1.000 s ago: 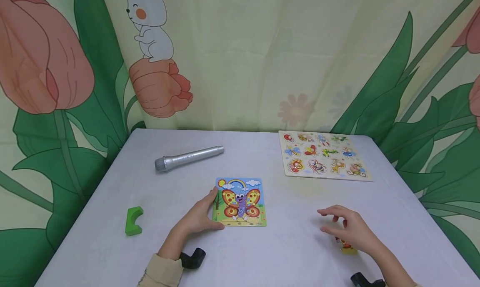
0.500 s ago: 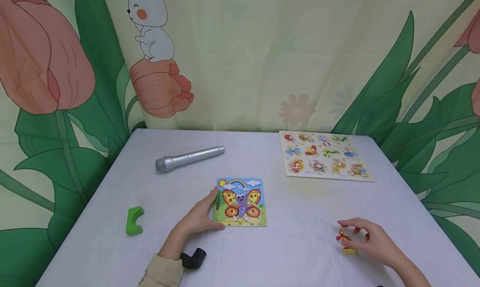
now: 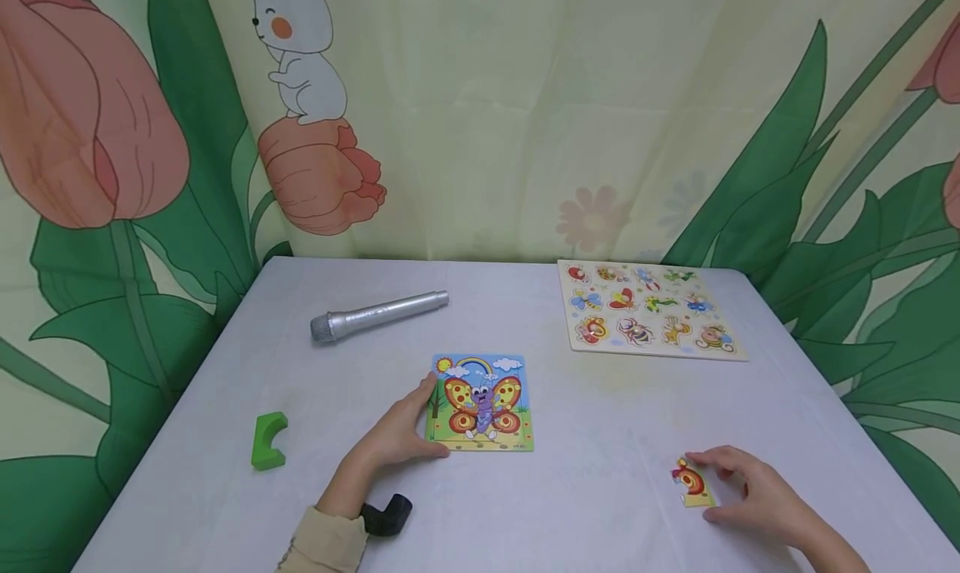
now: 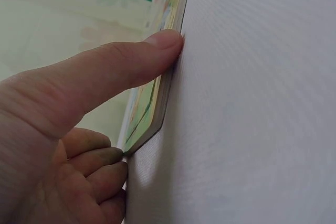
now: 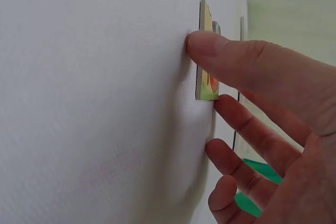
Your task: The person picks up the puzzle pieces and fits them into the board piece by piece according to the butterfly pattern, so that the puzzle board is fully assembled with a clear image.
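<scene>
A square butterfly puzzle board (image 3: 483,406) lies on the table in front of me. My left hand (image 3: 401,431) grips its lower left corner, the thumb against the near edge and the fingers along the left side. In the left wrist view, that thumb (image 4: 152,51) presses on the board's edge (image 4: 149,108). Farther right, a small puzzle piece (image 3: 693,485) with a red and yellow spiral lies flat. My right hand (image 3: 757,494) brackets it with thumb and index finger at opposite edges. The right wrist view shows the thumb covering the middle of the piece (image 5: 206,90).
A silver microphone (image 3: 382,315) lies behind the board to the left. At the back right is a larger board with several insect pictures (image 3: 648,311). A green curved block (image 3: 266,441) sits on the left, on the white cloth (image 3: 577,490).
My right hand has moved right and toward me, and its thumb and index finger have come down at the edges of the puzzle piece. My left hand and the board have stayed put.
</scene>
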Tool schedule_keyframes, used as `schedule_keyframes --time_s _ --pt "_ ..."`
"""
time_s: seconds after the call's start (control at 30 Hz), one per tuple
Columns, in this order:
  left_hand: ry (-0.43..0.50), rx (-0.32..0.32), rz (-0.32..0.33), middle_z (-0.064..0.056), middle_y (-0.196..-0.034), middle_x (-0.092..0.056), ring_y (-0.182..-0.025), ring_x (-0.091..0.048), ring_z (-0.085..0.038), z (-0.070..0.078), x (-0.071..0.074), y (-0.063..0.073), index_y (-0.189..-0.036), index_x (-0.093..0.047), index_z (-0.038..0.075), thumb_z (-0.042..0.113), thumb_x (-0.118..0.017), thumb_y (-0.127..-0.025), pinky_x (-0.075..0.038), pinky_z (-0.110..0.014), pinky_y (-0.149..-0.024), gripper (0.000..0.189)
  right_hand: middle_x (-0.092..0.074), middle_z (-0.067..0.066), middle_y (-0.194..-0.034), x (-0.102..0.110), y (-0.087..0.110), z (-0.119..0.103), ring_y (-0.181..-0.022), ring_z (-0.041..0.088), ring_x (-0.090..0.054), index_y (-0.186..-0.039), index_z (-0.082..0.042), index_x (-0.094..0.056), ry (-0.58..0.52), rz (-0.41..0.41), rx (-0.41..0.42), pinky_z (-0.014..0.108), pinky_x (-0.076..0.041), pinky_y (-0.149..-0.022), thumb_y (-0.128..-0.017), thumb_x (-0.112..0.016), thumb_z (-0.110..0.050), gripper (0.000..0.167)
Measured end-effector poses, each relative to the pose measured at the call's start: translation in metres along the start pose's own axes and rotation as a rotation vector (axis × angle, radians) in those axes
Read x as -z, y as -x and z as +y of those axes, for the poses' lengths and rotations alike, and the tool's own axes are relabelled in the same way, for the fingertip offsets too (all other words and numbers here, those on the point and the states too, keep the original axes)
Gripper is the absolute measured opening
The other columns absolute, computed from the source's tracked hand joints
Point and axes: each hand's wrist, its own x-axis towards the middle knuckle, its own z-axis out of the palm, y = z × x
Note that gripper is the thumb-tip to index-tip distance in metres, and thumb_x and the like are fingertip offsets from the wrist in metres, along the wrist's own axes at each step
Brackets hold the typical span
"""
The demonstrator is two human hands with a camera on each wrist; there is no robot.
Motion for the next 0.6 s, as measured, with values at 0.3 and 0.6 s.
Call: schedule_keyframes --time_s 0.3,0.6 --pt "0.005 0.005 0.0 -0.016 -0.149 -0.02 -0.136 -0.019 -0.03 0.0004 0.0001 0.0 -0.144 -0.019 -0.001 0.022 -0.085 -0.062 -0.021 -0.045 -0.108 0.108 -0.059 0.002 -0.103 -0.0006 -0.0002 -0.0026 -0.084 0.017 -0.045 -0.116 -0.009 -0.063 0.029 0.003 -0.005 0.019 -0.046 -0.062 -0.059 -0.084 -0.022 0.063" --pt "0.003 -0.002 0.001 -0.016 -0.149 -0.021 -0.136 -0.019 -0.03 0.0019 0.0009 0.0009 -0.144 -0.018 -0.002 0.021 -0.085 -0.062 -0.021 -0.044 -0.109 0.107 -0.057 0.001 -0.098 -0.0043 -0.0015 -0.0074 -0.08 0.015 -0.044 -0.109 -0.01 -0.067 0.078 0.047 0.009 0.021 -0.043 -0.06 -0.059 -0.085 -0.024 0.055"
